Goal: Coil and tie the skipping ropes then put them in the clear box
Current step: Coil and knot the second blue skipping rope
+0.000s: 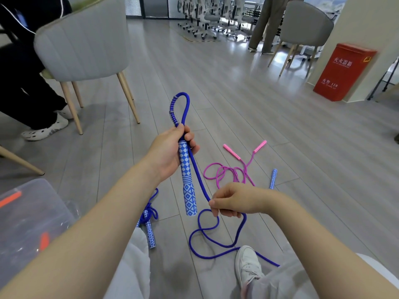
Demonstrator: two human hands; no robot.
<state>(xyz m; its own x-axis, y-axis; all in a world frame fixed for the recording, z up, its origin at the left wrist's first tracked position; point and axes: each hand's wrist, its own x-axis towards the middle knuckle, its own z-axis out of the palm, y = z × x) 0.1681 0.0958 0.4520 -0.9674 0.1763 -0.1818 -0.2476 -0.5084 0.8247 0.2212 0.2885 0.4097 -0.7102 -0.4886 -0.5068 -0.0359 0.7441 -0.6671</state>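
Observation:
My left hand (171, 147) grips the top of a blue-and-white patterned handle (187, 180) together with its blue rope (197, 169), which loops up above my fist. My right hand (231, 201) pinches that same rope lower down; the rest trails in loose curves over the floor by my white shoe. The rope's other handle (273, 179) lies on the floor to the right. A pink skipping rope (228, 171) lies uncoiled beyond my right hand. A second blue rope (149, 219), bundled, lies on the floor under my left forearm. The clear box (32, 214) stands at the lower left.
A grey chair (86, 46) with a seated person's legs is at the upper left. Another grey chair (306, 29) and a red fire-equipment box (343, 72) stand at the upper right. A person stands at the back near office chairs. Orange items lie in the clear box.

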